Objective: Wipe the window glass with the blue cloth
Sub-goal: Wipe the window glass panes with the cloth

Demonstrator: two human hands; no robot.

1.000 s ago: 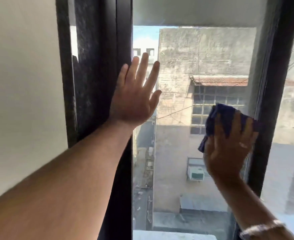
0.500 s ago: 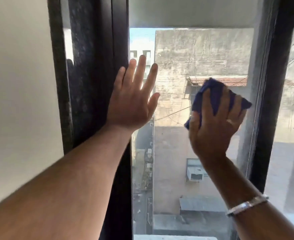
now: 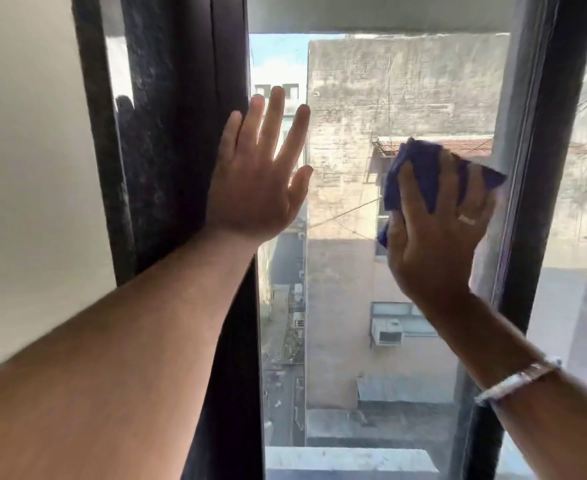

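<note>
The window glass point(image 3: 351, 306) fills the middle of the view between two dark frame posts, with grey buildings behind it. My right hand point(image 3: 434, 230) presses the crumpled blue cloth point(image 3: 423, 171) flat against the pane near its right edge, at mid height; the cloth sticks out above and to the right of my fingers. My left hand point(image 3: 261, 178) rests flat with fingers spread, half on the left frame post and half on the glass, holding nothing. A silver bracelet point(image 3: 517, 379) sits on my right wrist.
A dark left frame post point(image 3: 195, 133) stands beside a pale wall point(image 3: 25, 168). A dark right frame post point(image 3: 541, 168) borders the pane, with another glass panel point(image 3: 583, 237) beyond it. A light ledge point(image 3: 347, 459) runs along the bottom outside.
My right hand with the cloth rose from lower right, moved left, and has now shifted slightly right and down on the glass. My left hand has stayed flat in place.
</note>
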